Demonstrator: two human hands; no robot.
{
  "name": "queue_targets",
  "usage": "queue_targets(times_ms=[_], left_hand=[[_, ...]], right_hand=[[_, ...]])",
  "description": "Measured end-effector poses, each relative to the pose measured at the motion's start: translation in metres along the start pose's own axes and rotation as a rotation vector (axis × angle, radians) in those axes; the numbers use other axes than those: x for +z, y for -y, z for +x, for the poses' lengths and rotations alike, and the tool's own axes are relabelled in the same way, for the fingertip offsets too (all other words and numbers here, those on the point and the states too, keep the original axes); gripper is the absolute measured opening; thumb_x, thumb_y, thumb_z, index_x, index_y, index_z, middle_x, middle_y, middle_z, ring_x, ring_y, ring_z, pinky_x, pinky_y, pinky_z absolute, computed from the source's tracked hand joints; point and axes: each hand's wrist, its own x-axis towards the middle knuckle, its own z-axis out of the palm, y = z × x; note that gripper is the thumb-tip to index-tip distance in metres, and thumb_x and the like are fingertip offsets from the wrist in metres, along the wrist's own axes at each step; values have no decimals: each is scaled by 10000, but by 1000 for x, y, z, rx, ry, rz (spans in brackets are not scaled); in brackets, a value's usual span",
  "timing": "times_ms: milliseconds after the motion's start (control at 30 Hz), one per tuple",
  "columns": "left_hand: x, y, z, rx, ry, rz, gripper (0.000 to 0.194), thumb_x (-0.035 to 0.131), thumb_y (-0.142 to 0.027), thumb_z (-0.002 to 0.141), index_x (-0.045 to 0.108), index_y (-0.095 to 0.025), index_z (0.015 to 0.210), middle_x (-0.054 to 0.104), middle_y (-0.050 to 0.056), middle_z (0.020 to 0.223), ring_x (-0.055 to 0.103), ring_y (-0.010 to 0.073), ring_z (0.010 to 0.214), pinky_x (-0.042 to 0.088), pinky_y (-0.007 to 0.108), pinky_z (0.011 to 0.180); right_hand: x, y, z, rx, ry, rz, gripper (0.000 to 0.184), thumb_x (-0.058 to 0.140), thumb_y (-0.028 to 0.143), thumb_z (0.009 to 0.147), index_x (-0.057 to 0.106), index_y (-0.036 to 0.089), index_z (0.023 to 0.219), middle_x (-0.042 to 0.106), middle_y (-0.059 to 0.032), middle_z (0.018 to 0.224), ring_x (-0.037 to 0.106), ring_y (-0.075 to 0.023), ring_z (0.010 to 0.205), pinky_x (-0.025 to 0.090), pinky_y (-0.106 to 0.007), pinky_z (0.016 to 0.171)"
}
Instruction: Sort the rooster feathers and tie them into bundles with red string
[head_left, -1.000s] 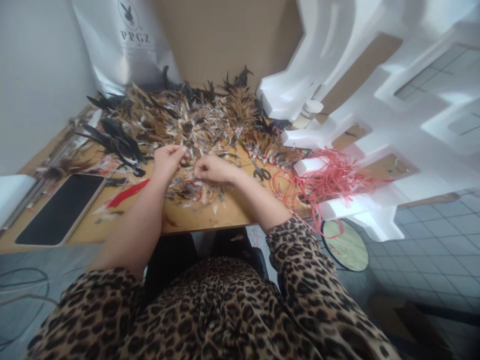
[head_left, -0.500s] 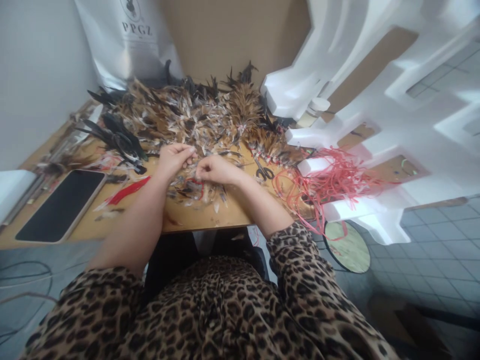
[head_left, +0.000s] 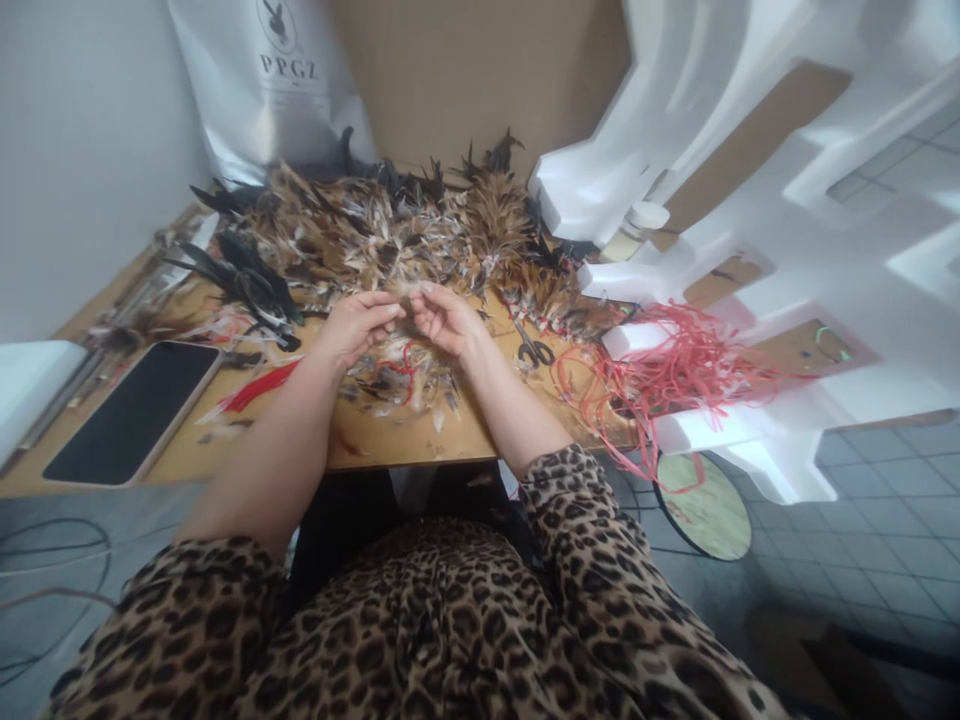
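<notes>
My left hand [head_left: 365, 325] is closed in a pinch over the wooden table, its fingertips beside those of my right hand [head_left: 448, 322]. The right thumb and forefinger are pressed together too, the other fingers curled. Something small and brownish shows between the fingertips, but it blends with the feathers behind and I cannot make it out. Just below the hands lie loose small feathers [head_left: 427, 385] and a curl of red string [head_left: 409, 372]. Beyond the hands spreads a big heap of brown, white and black feathers [head_left: 375, 225].
Black-handled scissors [head_left: 536, 352] lie right of my hands. Red ribbon strands [head_left: 675, 360] hang over white foam pieces [head_left: 630, 338] at right. To the left are a phone [head_left: 131, 415], a red strand bundle [head_left: 259, 388] and long black feathers [head_left: 247, 280]. A silver bag [head_left: 277, 120] stands behind.
My right hand has lifted slightly away from the table and turned, its fingertips now up close to the left hand's. The view has shifted a little.
</notes>
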Motion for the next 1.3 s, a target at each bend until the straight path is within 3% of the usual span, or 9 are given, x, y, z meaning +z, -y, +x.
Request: queue_targets(times_ms=[233, 433, 633, 900, 1100, 1300], left_hand=[[1, 1, 1, 42, -68, -92, 205, 726, -255, 597, 607, -111, 683, 608, 26, 645, 477, 43, 475, 311, 153, 415], [-5, -1, 1, 46, -77, -90, 186, 724, -244, 591, 607, -112, 651, 592, 14, 592, 485, 46, 451, 303, 148, 394], [-3, 2, 1, 80, -34, 93, 187, 720, -258, 600, 625, -99, 626, 583, 19, 526, 471, 48, 411, 322, 162, 401], [-5, 7, 4, 85, -15, 136, 199, 727, -283, 606, 642, -105, 635, 584, 12, 507, 469, 50, 395, 324, 164, 391], [-2, 5, 1, 75, -7, 155, 195, 730, -273, 603, 641, -103, 638, 569, 7, 485, 460, 46, 389, 319, 158, 392], [1, 0, 0, 32, -26, -16, 213, 725, -263, 606, 653, -108, 733, 626, 25, 628, 503, 50, 456, 333, 154, 400]], right_hand=[[-3, -16, 0, 46, 73, -71, 182, 695, 193, 681, 550, 158, 785, 626, 46, 632, 514, -34, 482, 433, -129, 454], [-12, -10, -3, -82, 31, -480, 255, 729, 310, 632, 602, 135, 767, 600, 36, 600, 466, -27, 451, 318, -132, 405], [-6, -6, -9, -174, 71, -707, 302, 755, 341, 585, 641, 99, 728, 608, 24, 610, 484, -39, 555, 384, -162, 559], [-8, -9, -8, -108, 39, -691, 286, 688, 375, 658, 640, 96, 703, 541, 41, 518, 377, -29, 458, 288, -171, 468], [-7, -9, -8, -113, 46, -713, 264, 748, 303, 589, 645, 89, 707, 585, 32, 574, 445, -34, 525, 341, -167, 531], [-11, -7, -6, -27, 86, -454, 312, 740, 366, 598, 575, 117, 691, 561, 33, 580, 375, -19, 444, 231, -154, 399]])
